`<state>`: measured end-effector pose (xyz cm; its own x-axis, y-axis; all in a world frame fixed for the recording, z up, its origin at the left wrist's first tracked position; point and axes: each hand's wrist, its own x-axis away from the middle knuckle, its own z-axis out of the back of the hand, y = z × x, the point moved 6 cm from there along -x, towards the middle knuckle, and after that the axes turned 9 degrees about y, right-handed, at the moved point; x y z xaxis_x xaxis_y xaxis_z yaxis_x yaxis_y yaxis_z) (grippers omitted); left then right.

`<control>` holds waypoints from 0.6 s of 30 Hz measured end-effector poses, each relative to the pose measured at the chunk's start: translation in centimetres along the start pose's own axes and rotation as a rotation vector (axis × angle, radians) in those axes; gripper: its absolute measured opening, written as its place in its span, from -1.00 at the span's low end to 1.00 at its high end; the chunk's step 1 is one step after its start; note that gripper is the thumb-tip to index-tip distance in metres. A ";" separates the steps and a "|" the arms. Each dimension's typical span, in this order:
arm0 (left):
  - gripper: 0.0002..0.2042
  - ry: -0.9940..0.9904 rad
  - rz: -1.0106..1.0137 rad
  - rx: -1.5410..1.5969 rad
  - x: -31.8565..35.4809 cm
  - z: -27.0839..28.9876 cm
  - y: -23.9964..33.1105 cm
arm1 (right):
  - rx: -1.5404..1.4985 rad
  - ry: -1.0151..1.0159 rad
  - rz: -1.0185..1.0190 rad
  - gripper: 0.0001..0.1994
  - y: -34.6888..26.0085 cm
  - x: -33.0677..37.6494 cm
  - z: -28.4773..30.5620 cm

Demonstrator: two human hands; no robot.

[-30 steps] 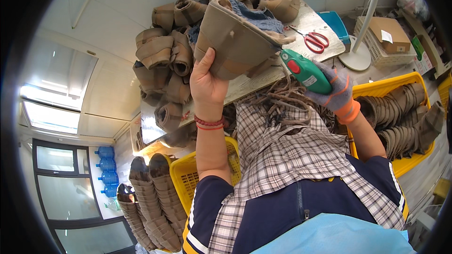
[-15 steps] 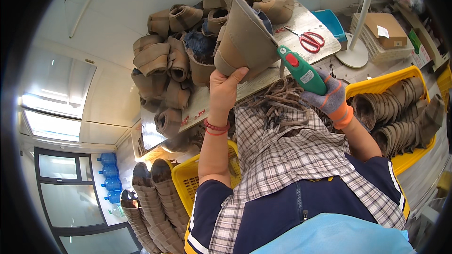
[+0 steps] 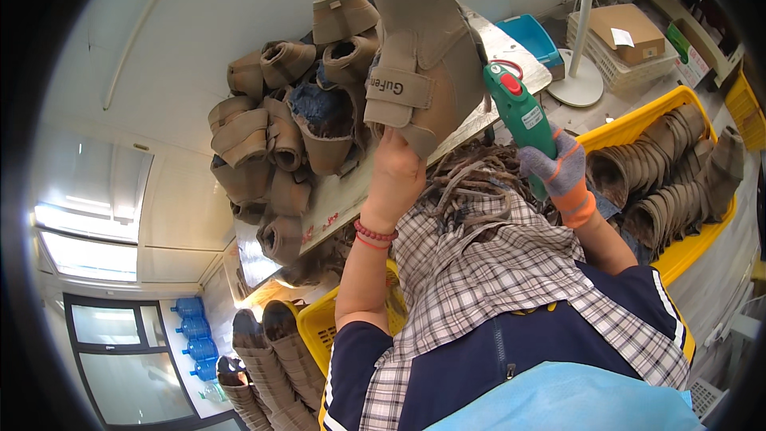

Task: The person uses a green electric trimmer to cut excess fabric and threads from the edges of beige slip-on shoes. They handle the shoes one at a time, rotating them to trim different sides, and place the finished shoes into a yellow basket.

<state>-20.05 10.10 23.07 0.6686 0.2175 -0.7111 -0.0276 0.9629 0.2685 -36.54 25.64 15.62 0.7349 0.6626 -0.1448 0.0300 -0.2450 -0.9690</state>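
Observation:
A tan boot upper (image 3: 443,52) with a strap across it is lifted in front of me. My bare left hand (image 3: 396,172) is closed on its lower edge, with red beads at the wrist. My right hand (image 3: 563,168), in a grey and orange glove, is wrapped around a green electric cutter (image 3: 519,112) with a red button. The cutter's head is at the right edge of the boot upper; I cannot make out its blade. Below, brown trimmed strips (image 3: 475,187) lie heaped on my checked apron (image 3: 479,263).
More boot uppers (image 3: 239,132) are piled on the worktable (image 3: 339,195). Red-handled scissors (image 3: 508,65) lie behind the cutter, partly hidden. Yellow crates (image 3: 692,247) stand at right and lower left, the right one holding stacked uppers. A blue bin (image 3: 531,36) and fan stand (image 3: 576,88) are beyond.
My left hand has turned the boot upper so its strap now faces me. The cutter has moved slightly right and down, with its head still at the edge. The view has shifted a little.

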 end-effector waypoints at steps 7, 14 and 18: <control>-0.60 -0.113 -0.150 -0.161 0.2 -1.6 0.7 | -0.230 0.058 -0.074 -0.69 -0.4 -0.1 1.3; -0.74 -0.103 -0.117 -0.031 1.9 -0.9 0.3 | -0.183 0.164 0.006 -0.69 -2.2 -1.2 3.2; -0.69 0.123 0.056 0.017 1.1 2.5 -3.4 | -0.088 0.263 0.078 -0.72 -2.3 -1.4 5.8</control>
<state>-17.39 6.69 22.97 0.5699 0.2895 -0.7691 -0.0485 0.9461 0.3202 -41.53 29.39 16.87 0.8873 0.4361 -0.1500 0.0171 -0.3563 -0.9342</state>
